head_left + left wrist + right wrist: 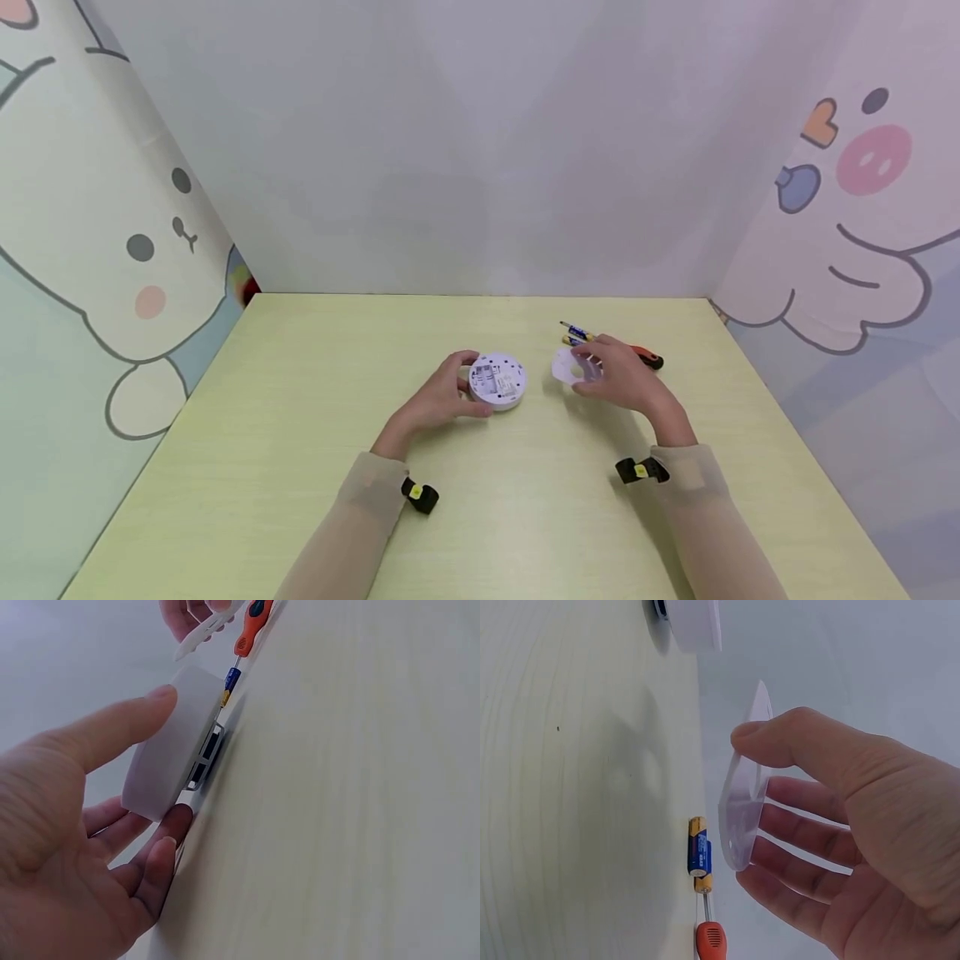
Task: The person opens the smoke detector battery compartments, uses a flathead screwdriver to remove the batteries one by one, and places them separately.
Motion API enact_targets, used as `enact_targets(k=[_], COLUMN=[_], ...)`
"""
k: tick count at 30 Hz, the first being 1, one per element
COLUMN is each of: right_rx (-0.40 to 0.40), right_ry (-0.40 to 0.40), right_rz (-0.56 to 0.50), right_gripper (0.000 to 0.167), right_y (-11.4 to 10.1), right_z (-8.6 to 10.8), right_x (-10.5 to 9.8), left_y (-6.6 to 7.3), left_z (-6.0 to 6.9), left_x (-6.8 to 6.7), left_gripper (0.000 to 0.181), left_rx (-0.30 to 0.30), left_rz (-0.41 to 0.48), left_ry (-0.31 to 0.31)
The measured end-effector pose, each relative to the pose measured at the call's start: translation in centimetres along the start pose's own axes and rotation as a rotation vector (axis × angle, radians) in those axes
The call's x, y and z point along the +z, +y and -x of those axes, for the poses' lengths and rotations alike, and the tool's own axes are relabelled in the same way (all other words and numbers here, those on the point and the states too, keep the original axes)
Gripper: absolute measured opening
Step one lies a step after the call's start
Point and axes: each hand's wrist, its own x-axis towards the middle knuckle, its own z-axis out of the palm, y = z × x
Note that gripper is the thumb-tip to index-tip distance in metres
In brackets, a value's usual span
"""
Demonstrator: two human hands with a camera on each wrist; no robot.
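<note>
A white round smoke alarm (pixel 498 381) shows its labelled back, facing up, in the head view. My left hand (pixel 442 396) grips it by the rim from the left, thumb on the near side and fingers on the far side. Its vented underside (pixel 206 756) is close to the tabletop in the left wrist view; I cannot tell if they touch. To the right, my right hand (pixel 622 377) pinches a thin white mounting plate (pixel 742 802) with a hole in its middle. The plate is held above the table, tilted, with its shadow below.
Beyond the right hand lie two blue-and-gold batteries (pixel 699 847) and an orange-and-black screwdriver (pixel 649 357). The pale wooden table (pixel 300 467) ends at a plain back wall (pixel 480 150). Cartoon-printed panels (pixel 847 208) stand at both sides.
</note>
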Motion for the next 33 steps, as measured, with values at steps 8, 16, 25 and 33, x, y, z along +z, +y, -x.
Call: enact_targets(k=[8,16,25,33], right_rx=[-0.073,-0.12,-0.192,-0.185], right_ry=[0.033,0.005,-0.102,-0.203], right_rz=[-0.002,0.01,0.05,0.034], right_gripper=[0.056,0.055,0.055,0.054], right_y=[-1.5,-3.4,-6.3,-7.5], right_z=[-0.6,-1.4,-3.9,-5.4], right_x=[0.0,0.5,0.8,1.2], left_y=[-0.1,-0.2,-0.3,-0.7], left_z=[-0.1,-0.1,0.2,0.1], left_x=[-0.1,0.0,-0.4,-0.5], left_gripper=[0.092,0.086,0.083,0.076], left_rx=[-0.021,-0.02,-0.033,-0.02], left_rz=[-0.003,0.056,0.071,0.071], left_ry=[0.026,0.025,0.005,-0.012])
